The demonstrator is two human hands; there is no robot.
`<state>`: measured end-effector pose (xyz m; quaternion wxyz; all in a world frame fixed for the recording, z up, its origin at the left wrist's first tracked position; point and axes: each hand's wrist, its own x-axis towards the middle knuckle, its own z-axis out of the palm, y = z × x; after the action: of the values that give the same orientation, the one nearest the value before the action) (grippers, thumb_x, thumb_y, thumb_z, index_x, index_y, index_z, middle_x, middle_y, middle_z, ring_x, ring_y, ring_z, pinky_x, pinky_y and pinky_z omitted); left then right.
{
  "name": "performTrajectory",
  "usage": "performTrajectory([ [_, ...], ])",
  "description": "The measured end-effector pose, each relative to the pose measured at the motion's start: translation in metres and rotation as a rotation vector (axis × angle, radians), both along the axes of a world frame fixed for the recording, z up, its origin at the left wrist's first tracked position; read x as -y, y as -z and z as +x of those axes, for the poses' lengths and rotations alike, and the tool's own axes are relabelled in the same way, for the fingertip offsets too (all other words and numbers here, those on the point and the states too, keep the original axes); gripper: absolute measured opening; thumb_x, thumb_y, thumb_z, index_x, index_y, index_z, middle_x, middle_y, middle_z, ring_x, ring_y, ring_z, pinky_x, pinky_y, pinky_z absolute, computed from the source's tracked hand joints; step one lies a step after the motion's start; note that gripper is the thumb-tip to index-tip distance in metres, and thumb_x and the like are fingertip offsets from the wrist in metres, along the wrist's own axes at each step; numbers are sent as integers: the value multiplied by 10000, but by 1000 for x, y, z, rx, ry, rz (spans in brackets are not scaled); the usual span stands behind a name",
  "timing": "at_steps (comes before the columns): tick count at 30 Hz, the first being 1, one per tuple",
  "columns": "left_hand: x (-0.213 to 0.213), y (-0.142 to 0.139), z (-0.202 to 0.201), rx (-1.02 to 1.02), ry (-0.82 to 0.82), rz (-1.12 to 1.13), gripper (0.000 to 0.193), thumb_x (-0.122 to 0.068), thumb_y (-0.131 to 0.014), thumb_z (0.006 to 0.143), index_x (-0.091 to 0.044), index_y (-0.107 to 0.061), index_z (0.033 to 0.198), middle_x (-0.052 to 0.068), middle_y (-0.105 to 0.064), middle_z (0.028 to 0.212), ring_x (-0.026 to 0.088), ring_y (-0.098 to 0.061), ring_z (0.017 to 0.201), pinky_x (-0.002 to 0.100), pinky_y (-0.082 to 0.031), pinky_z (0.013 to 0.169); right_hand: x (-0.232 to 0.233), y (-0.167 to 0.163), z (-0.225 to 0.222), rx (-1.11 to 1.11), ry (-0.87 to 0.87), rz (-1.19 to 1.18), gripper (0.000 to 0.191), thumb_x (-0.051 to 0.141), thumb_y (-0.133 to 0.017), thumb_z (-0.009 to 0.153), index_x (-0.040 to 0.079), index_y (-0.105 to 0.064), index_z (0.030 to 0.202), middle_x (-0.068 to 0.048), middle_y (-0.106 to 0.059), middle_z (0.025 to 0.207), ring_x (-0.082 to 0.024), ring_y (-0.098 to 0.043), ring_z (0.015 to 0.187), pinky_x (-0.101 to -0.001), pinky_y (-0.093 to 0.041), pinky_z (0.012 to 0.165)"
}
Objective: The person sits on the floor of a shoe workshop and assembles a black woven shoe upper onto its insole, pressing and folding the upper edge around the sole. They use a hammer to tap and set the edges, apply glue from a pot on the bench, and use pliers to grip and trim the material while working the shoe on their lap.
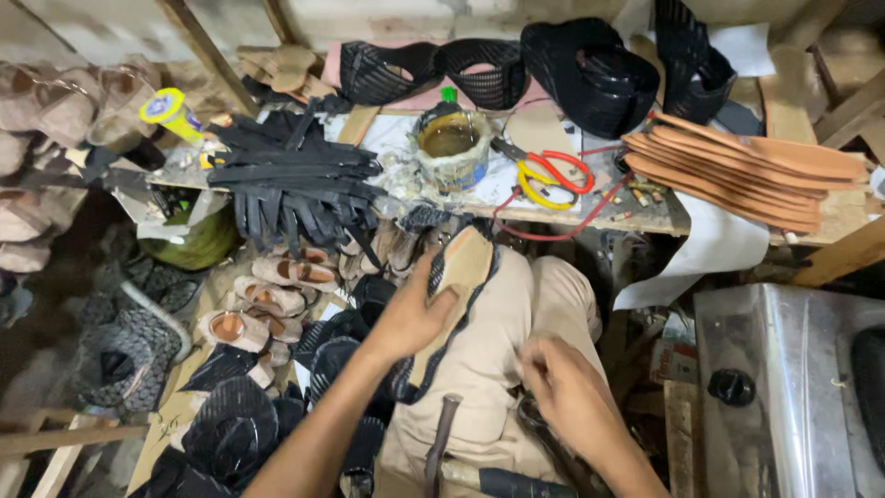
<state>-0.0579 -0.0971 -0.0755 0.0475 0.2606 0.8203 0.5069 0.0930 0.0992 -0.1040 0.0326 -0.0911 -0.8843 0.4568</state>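
Two hands are at work over my lap, and each has a different job. My left hand [412, 318] grips a tan shoe sole [452, 295] with a black upper piece folded around its edge; the fingers curl over the left side of the sole and press it down on my thigh, which I judge keeps it steady with the flat tan face turned up. The sole lies slanted, its toe pointing toward the workbench [590, 217]. My right hand [562, 387] is lower, above the right knee, a little apart from the sole. It is blurred, the fingers look bent inward, but I cannot tell if it pinches something or is only closed loosely.

Between my knees stands a dark iron post [441, 443] (probably a kind of last stand, though I see only its top part).

The bench is arranged for short reaches, it seems. A glue pot [452, 143] smeared with dried glue stands in the middle, directly in front of me, and scissors with red and yellow handles [551, 173] lie just beside it on the right. A stack of brown insoles [737, 171] lies on the right end, and a bundle of black straps [290, 180] lies on the left end, partly hanging over the edge. Finished tan sandals [277, 295] are piled on the floor by my left knee, near black mesh uppers [230, 424].
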Motion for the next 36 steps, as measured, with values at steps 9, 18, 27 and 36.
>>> performTrajectory([
  [9,-25,-20,6,-246,39,-264,652,-317,-683,916,-97,-470,1492,182,-629,1366,397,-587,1237,474,-437,1034,-26,25,60,244,-198,179,444,382,-732,858,121,-614,1197,-110,-637,1133,-356,-618,1070,-427,-499,885],
  [18,-19,-43,21,-328,-48,-329,658,-327,-664,909,-133,-452,1501,146,-633,1362,373,-583,1220,521,-394,1026,-33,47,73,201,-228,281,360,344,-777,815,206,-680,1133,-61,-637,1105,-290,-640,1049,-403,-493,857],
  [27,-11,-46,42,-306,-49,-360,673,-277,-692,854,-68,-444,1444,138,-564,1422,348,-487,1331,632,-274,1071,-28,57,77,175,-185,345,362,285,-719,871,107,-583,1155,-112,-621,1065,-342,-705,960,-414,-573,817],
  [36,-3,-43,39,-270,-38,-339,656,-295,-669,888,-95,-434,1468,128,-551,1445,347,-497,1324,633,-298,1057,-27,52,78,310,-385,696,383,284,-620,886,105,-504,1203,-129,-586,1084,-370,-712,863,-464,-593,739],
])
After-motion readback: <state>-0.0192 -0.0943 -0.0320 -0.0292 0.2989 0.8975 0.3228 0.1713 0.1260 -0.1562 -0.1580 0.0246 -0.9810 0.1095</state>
